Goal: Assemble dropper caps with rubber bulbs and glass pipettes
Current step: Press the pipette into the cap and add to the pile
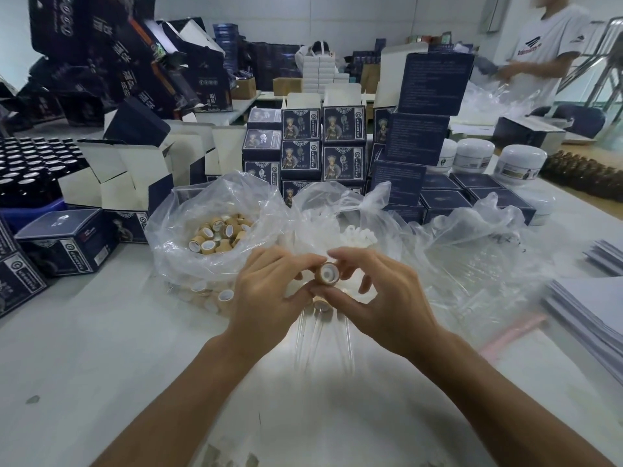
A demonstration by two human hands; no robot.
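Hands: left hand (269,284) and right hand (377,291) meet above the worktop (101,365), fingertips closed around one cap (327,273).
Left hand grip: fingers curled, pinching the cap's near-left side; nothing else seen in it.
Right hand grip: thumb under and forefinger over the cap's right side, other fingers loosely spread; something pale behind the palm, possibly a bulb, cannot tell.
Cap position: held between both hands, clear of the worktop, just nearer than the bags.
Cap axis: short axis runs roughly toward the camera, white-lined open mouth facing up and back at the wearer.
Bulb state: white centre shows inside the mouth; whether a bulb is already seated, cannot tell.
Pipettes (320,338): clear glass tubes lying on the worktop directly below the hands, long axes running near-to-far, tips pointing toward the wearer.
Second cap (322,305): sits just under the held one, at the far ends of the tubes, seemingly already joined to one.
Nearer hand for a pipette: both about equally close; right hand looks freer, having spare fingers.
Likely next need: tube lifted and turned so its far end lines up with the cap's open mouth.
Cap bag (215,237): ahead and left of the hands, open.
Bulb bag (354,234): straight ahead, beyond the fingertips.
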